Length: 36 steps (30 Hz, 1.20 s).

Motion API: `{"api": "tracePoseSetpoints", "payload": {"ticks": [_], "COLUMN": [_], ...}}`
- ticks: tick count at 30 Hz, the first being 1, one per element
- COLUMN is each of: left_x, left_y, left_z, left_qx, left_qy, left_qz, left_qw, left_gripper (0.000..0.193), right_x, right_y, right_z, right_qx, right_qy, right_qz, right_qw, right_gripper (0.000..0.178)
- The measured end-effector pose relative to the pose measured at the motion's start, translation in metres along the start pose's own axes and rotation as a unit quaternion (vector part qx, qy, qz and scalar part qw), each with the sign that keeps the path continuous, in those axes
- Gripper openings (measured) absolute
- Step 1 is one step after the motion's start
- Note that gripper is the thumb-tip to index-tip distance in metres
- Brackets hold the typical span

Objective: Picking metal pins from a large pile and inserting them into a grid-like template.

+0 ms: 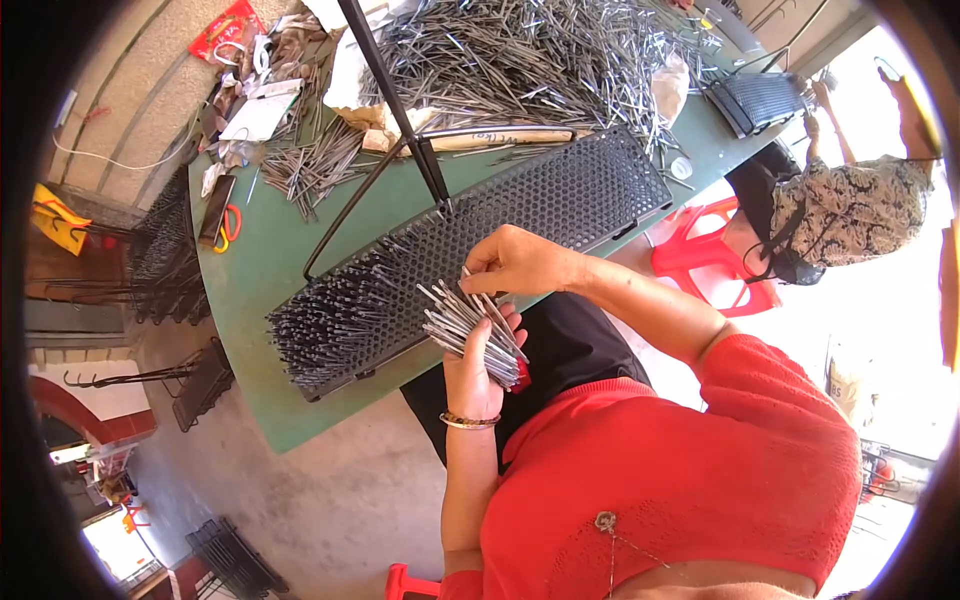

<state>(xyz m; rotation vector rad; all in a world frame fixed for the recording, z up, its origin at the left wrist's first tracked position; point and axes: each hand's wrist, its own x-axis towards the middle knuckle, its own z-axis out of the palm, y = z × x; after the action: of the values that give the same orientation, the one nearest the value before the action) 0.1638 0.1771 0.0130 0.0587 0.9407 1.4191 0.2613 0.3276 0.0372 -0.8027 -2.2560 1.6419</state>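
A bundle of thin grey metal rods [465, 330] lies across my left hand [478, 375], whose fingers and thumb close round it. Above the bundle, the fingertips of my right hand [505, 262] are pinched together at the upper end of one rod. Just beyond both hands stands a long black rack [520, 200] with a perforated top and a tall handle frame [385, 90]. Upright rods [330, 320] fill the holes at its left end; the holes along the middle and right show no rods.
A large heap of loose rods [530, 60] covers the far part of the green table [270, 400], with a smaller pile [310, 170] at left. Orange-handled scissors [228, 228] lie near the left edge. Another person [860, 210] works at a second rack [755, 100], beside a red stool [700, 240].
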Motion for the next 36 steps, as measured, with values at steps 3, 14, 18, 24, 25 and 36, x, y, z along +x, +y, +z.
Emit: {"api": "tracePoseSetpoints", "payload": {"ticks": [3,14,18,24,25,36], "left_x": [0.001,0.005,0.004,0.003,0.002,0.001], "left_y": [-0.001,-0.002,0.0,0.0,0.0,0.005], "left_z": [-0.003,-0.01,-0.006,-0.009,-0.01,-0.01], "left_qx": [0.017,0.001,0.005,0.009,0.009,0.018], "left_qy": [0.0,0.015,0.009,0.011,0.012,0.014], "left_qz": [-0.001,-0.034,-0.047,-0.032,-0.033,-0.048], "left_qw": [1.0,0.999,0.999,0.999,0.999,0.999], "left_gripper": [0.032,0.028,0.026,0.022,0.022,0.025], "right_x": [0.001,0.032,0.054,0.062,0.062,0.068], "right_y": [-0.003,-0.018,-0.022,-0.005,-0.005,0.009], "right_z": [0.001,-0.016,-0.005,0.001,0.001,0.005], "right_qx": [0.023,0.017,-0.011,-0.12,-0.121,-0.214], "right_qy": [-0.018,0.167,0.294,0.287,0.287,0.26], "right_qz": [0.014,-0.066,-0.178,-0.229,-0.229,-0.304], "right_qw": [0.999,0.984,0.939,0.922,0.922,0.891], "right_gripper": [0.023,0.019,0.018,0.014,0.014,0.028]}}
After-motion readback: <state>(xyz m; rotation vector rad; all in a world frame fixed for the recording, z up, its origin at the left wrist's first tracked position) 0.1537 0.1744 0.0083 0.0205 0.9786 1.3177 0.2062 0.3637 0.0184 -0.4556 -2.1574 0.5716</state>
